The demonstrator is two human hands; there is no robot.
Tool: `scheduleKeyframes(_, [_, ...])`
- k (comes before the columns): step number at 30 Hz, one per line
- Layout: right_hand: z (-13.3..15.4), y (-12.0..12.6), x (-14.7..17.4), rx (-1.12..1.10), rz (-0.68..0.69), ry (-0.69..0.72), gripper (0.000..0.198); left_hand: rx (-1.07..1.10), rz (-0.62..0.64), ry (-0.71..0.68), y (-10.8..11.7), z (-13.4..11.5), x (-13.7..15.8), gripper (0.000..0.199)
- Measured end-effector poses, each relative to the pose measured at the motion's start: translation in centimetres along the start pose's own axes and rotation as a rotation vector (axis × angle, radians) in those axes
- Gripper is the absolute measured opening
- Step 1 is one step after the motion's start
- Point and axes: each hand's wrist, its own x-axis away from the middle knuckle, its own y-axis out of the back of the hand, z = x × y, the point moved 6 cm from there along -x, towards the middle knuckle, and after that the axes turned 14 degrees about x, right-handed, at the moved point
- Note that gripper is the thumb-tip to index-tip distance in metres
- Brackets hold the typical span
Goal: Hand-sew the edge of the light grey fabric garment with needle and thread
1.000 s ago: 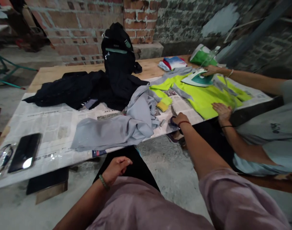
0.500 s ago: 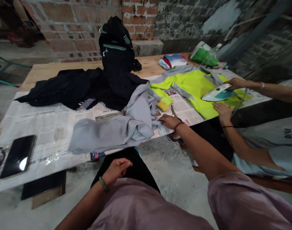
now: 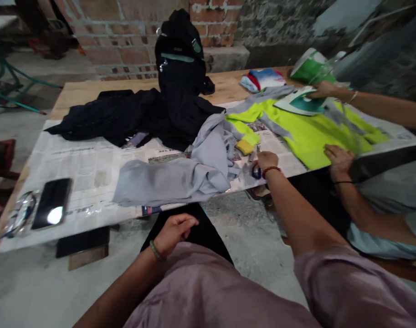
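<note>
My left hand [image 3: 178,231] rests over my lap below the table edge, fingers curled in, with nothing showing in it. My right hand [image 3: 267,160] is at the front of the table, its fingers closed at a pair of scissors [image 3: 256,170] with dark handle loops. The fingertips are partly hidden. Left of it lies a crumpled grey garment [image 3: 170,180], its sleeve folded along the table edge. A yellow cuff [image 3: 244,146] of the neon yellow and grey garment [image 3: 310,132] lies just beyond the scissors.
At the right a co-worker's hand holds an iron [image 3: 301,102] on the neon garment; the other hand [image 3: 339,159] presses it. Dark clothes [image 3: 125,114] and a black backpack [image 3: 180,54] are behind. A phone [image 3: 52,202] lies on newspaper at left. Folded clothes [image 3: 262,79] sit at the back.
My right hand has left the grey garment's edge and moved right to the scissors. The co-worker's iron has moved up and left across the neon garment. The view has shifted slightly.
</note>
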Motion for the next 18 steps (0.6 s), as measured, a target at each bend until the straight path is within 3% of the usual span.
scheduleKeyframes(3, [1.0, 0.3, 4.5, -0.196, -0.1, -0.016, 0.039, 0.113, 0.013, -0.071, 0.6, -1.1, 1.4, 0.039])
scheduleKeyframes(5, [1.9, 0.2, 9.5, -0.52, -0.139, 0.055, 0.033, 0.185, 0.024, -0.121, 1.1, -1.7, 2.4, 0.036])
scheduleKeyframes(8, [4.1, -2.1, 19.2, -0.81, 0.148, 0.229, 0.028, 0.265, 0.022, -0.186, 2.2, -2.3, 3.7, 0.032])
scheduleKeyframes(12, [7.8, -6.2, 31.1, -0.849, 0.657, 0.299, 0.032, 0.273, 0.0, -0.25, 3.8, -2.5, 5.3, 0.032])
scheduleKeyframes(15, [10.6, -7.8, 35.4, -0.913, 0.872, 0.279, 0.038, 0.182, -0.019, -0.291, 4.7, -2.5, 6.5, 0.03])
scheduleKeyframes(18, [12.9, -8.6, 36.7, -0.986, 0.976, 0.225, 0.044, 0.02, -0.044, -0.359, 5.4, -2.4, 7.8, 0.028])
